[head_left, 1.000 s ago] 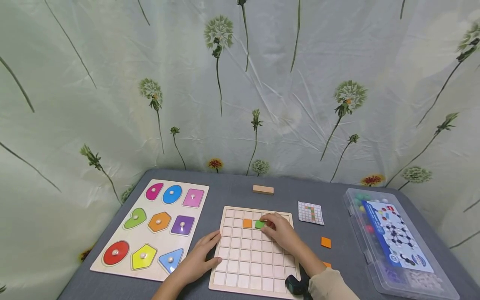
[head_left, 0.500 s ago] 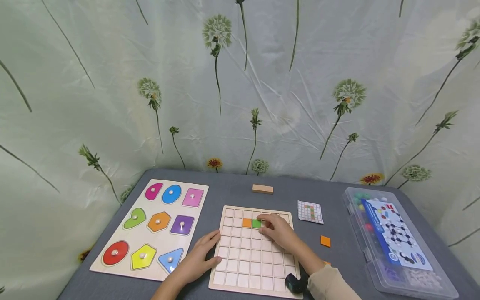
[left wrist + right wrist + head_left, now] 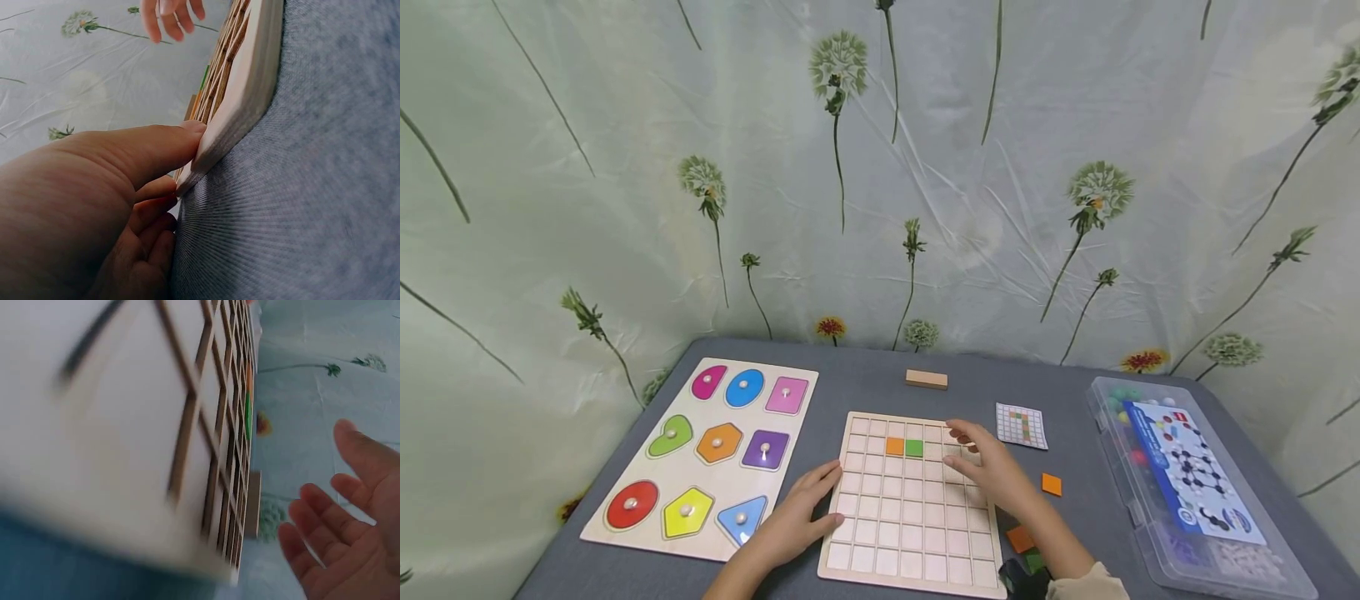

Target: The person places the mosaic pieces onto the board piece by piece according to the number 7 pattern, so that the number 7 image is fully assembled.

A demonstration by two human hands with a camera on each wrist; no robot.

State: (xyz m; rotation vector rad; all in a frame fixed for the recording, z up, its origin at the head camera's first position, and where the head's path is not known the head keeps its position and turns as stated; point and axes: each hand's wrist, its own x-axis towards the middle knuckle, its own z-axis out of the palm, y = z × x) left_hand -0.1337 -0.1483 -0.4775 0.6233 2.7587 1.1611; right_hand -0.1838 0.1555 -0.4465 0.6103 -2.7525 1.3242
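Note:
A wooden grid board (image 3: pixel 887 533) lies on the table with an orange square tile (image 3: pixel 895 447) and a green square tile (image 3: pixel 913 448) side by side in its second row. My left hand (image 3: pixel 801 508) rests at the board's left edge, thumb and fingertips against the rim; in the left wrist view the thumb (image 3: pixel 169 144) presses the edge. Over the board's right side hovers my right hand (image 3: pixel 992 471), fingers parted, holding nothing. The right wrist view shows its fingers (image 3: pixel 322 519) spread and relaxed. Right of the board lies a small pattern card (image 3: pixel 1021 426).
Loose orange tiles (image 3: pixel 1052 484) and a green tile (image 3: pixel 1034 559) lie right of the board, partly behind the right forearm. A knobbed shape puzzle (image 3: pixel 700 458) sits on the left, a wooden block (image 3: pixel 927 379) behind. A clear plastic case (image 3: pixel 1150 542) stands on the right.
My right hand has let go of the green tile, which now sits beside the orange one, and has drawn back to the right. The left hand has stayed at the board's edge.

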